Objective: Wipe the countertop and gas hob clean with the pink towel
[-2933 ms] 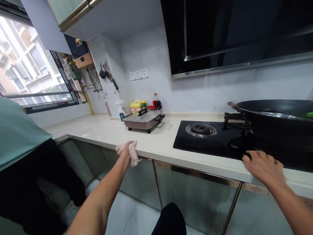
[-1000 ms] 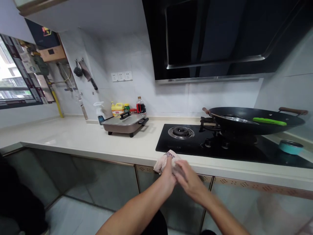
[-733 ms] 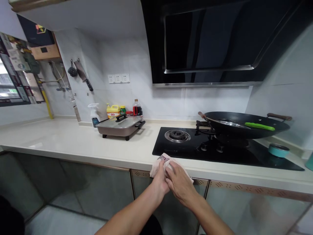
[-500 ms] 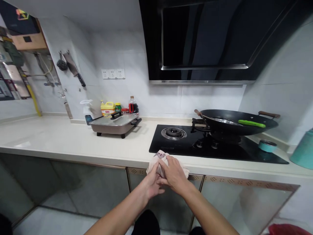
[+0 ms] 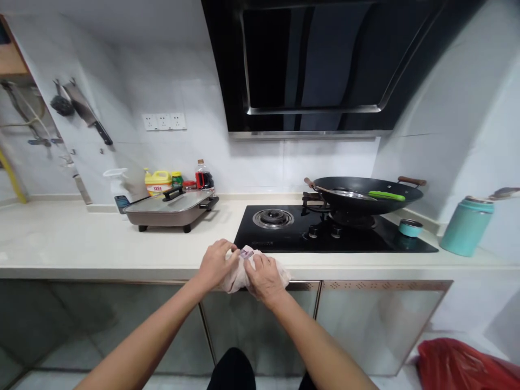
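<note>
A pale, crumpled cloth [image 5: 234, 280] with a small purplish print lies bunched at the front edge of the counter, close to the stove's near left corner. My left hand [image 5: 217, 264] grips its left side with bent fingers. On the cloth's top and right part, my right hand [image 5: 266, 279] is closed with curled fingers. Part of the cloth hangs over the counter's edge. The black gas stove [image 5: 276, 242] lies just behind both hands.
An electric pan [image 5: 162, 218] with a glass lid stands left, before a yellow jug [image 5: 158, 181] and a spray bottle [image 5: 117, 184]. A wok [image 5: 345, 203] sits on the right burner. A teal flask [image 5: 467, 227] and its cup [image 5: 410, 228] are farther right. A red bag [image 5: 463, 363] lies below.
My hands have moved apart on the cloth, the left one going from beneath to its left side. The view has turned right, bringing the whole teal flask and more red bag into sight.
</note>
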The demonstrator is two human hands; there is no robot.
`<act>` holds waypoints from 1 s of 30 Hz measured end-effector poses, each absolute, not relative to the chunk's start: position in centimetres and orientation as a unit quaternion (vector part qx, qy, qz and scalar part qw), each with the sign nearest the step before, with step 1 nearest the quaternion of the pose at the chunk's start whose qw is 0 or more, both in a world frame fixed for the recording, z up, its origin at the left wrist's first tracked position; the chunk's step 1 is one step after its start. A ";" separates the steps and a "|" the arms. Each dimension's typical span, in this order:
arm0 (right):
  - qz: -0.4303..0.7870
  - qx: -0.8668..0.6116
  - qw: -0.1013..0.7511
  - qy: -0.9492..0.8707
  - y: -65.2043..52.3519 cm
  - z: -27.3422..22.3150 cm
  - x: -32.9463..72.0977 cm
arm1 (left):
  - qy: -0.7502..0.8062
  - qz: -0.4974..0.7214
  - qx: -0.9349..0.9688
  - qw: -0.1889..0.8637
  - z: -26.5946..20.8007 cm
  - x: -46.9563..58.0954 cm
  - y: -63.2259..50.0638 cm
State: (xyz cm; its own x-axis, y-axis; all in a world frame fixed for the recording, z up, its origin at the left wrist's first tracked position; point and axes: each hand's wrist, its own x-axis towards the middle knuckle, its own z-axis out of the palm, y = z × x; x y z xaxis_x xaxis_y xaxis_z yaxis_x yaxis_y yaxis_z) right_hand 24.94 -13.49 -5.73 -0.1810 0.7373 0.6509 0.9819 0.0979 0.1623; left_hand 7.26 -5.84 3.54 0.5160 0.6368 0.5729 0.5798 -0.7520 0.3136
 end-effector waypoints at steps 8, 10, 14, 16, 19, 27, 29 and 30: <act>-0.295 -0.638 0.226 -0.674 -20.3 -7.2 36.6 | 0.447 0.269 0.853 -0.018 1.7 8.2 -0.1; -0.286 -0.676 0.197 -0.651 -23.4 -7.2 40.9 | 0.451 0.257 0.854 -0.008 1.4 8.2 0.2; -0.264 -0.749 0.158 -0.588 -29.2 -7.1 49.2 | 0.468 0.240 0.850 0.019 1.3 8.6 0.2; -0.259 -0.774 0.164 -0.553 -31.6 -7.0 52.7 | 0.474 0.240 0.847 0.024 1.3 8.8 0.2; -0.202 -0.783 0.210 -0.549 -34.0 -6.2 56.3 | 0.468 0.247 0.848 0.023 1.4 8.8 -0.1; -0.108 -0.849 0.392 -0.336 -33.1 0.4 59.8 | 0.460 0.240 0.855 0.015 1.5 8.6 -0.4; -0.147 -0.862 0.388 -0.292 -31.3 1.4 60.3 | 0.453 0.243 0.858 0.008 1.4 8.6 -0.3; -0.163 -0.868 0.382 -0.272 -30.3 1.7 60.4 | 0.449 0.246 0.859 0.002 1.3 8.6 -0.3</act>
